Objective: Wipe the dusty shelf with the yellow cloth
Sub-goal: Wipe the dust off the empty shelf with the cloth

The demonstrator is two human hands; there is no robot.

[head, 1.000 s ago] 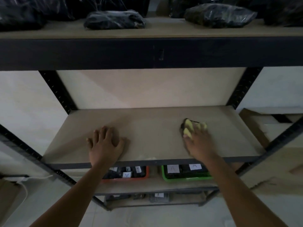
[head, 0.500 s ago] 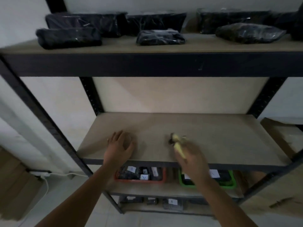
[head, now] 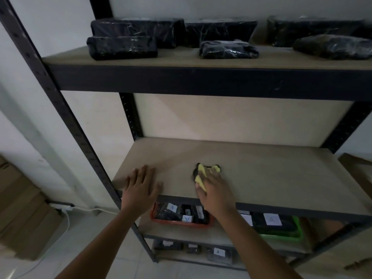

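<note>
Yellow cloth [head: 201, 174] bunched on the shelf [head: 271, 178], left of centre, near the front edge. Bright yellow folds poking out between and ahead of the fingers, with dark patches at the far rim; whether those are shadow or a darker side of the cloth, cannot tell. Mostly covered by the right hand [head: 214, 190], which presses down on it, fingers curled over the folds and gripping them. Left hand [head: 142, 185] flat on the shelf near the front left corner, fingers spread and straight, holding nothing, well apart from the cloth. Shelf board pale tan, matte, in a dark metal frame [head: 66, 117]. Above, black wrapped bundles [head: 122, 47] on the upper board. Below, a red tray [head: 181, 221] and a green tray [head: 281, 233], both with dark items bearing white labels marked A. Cardboard boxes [head: 22, 208] on the floor at left, beside a white cable [head: 66, 228].
</note>
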